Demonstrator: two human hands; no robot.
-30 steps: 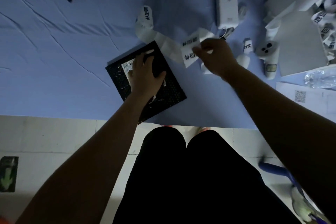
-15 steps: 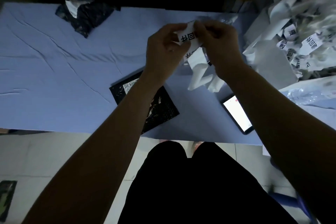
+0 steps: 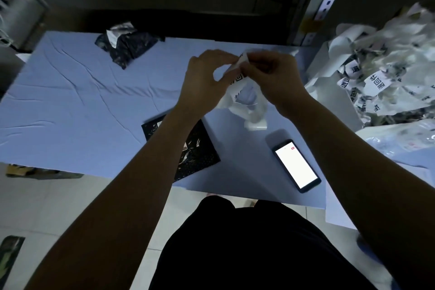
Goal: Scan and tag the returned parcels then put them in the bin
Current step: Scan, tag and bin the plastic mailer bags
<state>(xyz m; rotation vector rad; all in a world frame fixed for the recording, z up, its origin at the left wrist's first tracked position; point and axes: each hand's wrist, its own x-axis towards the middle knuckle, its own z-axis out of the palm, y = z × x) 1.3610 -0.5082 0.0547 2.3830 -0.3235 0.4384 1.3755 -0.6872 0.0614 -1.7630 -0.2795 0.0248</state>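
Hands up over the desk's middle, both pinching one return label strip (image 3: 239,79). Left hand (image 3: 204,82) has thumb and forefinger closed on the strip's top left; right hand (image 3: 274,80) has fingertips closed on the top edge just beside it. Looks like a peel: the two grips sit almost touching so one sticker can be split from its backing, and the strip is raised off the surface so the tail hangs free. Exact finger contact is motion-blurred.

Strip: white, printed black characters plus a QR-type square, curling loosely down to a small roll end (image 3: 255,125) resting on the desk (image 3: 70,106).

Parcel (image 3: 188,148): flat black poly mailer, glossy, speckled print, lying at the desk's near edge under the left forearm, partly hidden. No tag visible on it yet, so judged untagged. Placed close so the label goes straight down.

Second dark bag (image 3: 128,46) sits crumpled at the far edge, left of centre. Phone (image 3: 296,166), screen lit white, lies near the near right corner, within reach for scanning. Heap of spent label backing (image 3: 381,80) piled off the right edge.
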